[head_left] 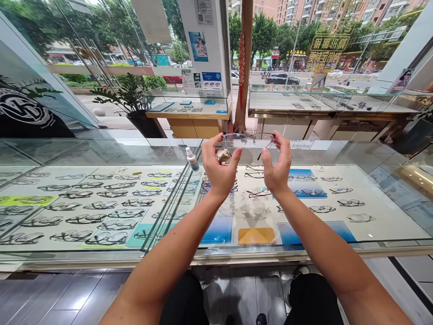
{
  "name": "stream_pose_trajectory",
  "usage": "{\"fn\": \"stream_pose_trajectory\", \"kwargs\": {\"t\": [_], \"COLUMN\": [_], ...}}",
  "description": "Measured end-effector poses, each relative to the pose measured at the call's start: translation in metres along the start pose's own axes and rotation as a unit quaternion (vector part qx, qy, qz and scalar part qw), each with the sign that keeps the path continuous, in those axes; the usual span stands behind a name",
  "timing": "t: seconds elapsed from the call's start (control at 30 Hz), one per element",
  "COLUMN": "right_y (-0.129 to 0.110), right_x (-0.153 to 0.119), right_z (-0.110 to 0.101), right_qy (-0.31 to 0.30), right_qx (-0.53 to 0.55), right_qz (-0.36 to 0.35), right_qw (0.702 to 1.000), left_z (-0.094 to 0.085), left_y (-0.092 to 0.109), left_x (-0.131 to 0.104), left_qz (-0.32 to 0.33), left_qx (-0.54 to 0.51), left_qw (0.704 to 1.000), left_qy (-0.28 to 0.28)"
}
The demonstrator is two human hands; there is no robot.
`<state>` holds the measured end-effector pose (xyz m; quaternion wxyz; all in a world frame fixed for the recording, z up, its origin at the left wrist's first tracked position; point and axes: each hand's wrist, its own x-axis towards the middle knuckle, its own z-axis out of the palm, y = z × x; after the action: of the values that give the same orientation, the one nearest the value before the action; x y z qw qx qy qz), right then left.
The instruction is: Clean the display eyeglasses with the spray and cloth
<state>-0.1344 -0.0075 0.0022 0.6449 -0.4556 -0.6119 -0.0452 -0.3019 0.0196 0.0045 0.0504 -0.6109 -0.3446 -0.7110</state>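
A pair of eyeglasses [234,141] with a thin dark frame is held up level above the glass counter, its lenses side by side. My left hand [219,169] grips the left end of the frame between thumb and fingers; a crumpled beige cloth [223,156] is also tucked in that hand. At the other end, my right hand [278,167] pinches the frame near the hinge. One temple tip hangs down beside my right thumb. A small white spray bottle [191,159] with a blue label stands on the counter to the left of my left hand.
Beneath the glass top of the display counter [395,198], several rows of eyeglasses [111,194] lie on white, blue and green sheets. An orange card [256,236] lies near the front. Beyond are a potted plant [130,97], a wooden post [245,67] and another display case [291,97].
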Motion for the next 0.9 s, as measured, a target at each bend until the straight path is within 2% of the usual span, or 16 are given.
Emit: {"fn": "stream_pose_trajectory", "kwargs": {"t": [0.23,0.37,0.53,0.9], "right_y": [-0.002,0.005,0.016,0.017], "right_x": [0.000,-0.001,-0.002,-0.002], "right_z": [0.001,0.003,0.008,0.009], "right_qy": [0.001,0.003,0.033,0.048], "right_qx": [0.042,0.050,0.045,0.021], "right_qz": [0.027,0.017,-0.009,-0.027], "right_qw": [0.999,0.999,0.998,0.998], "left_z": [0.000,0.000,-0.001,0.000], "left_y": [0.001,0.002,0.002,0.000], "left_x": [0.001,0.001,0.001,0.000], "left_qz": [0.003,0.004,-0.004,0.015], "left_qx": [0.013,0.005,-0.003,-0.012], "left_qw": [1.000,1.000,1.000,1.000], "left_qy": [0.003,0.011,0.000,0.009]}}
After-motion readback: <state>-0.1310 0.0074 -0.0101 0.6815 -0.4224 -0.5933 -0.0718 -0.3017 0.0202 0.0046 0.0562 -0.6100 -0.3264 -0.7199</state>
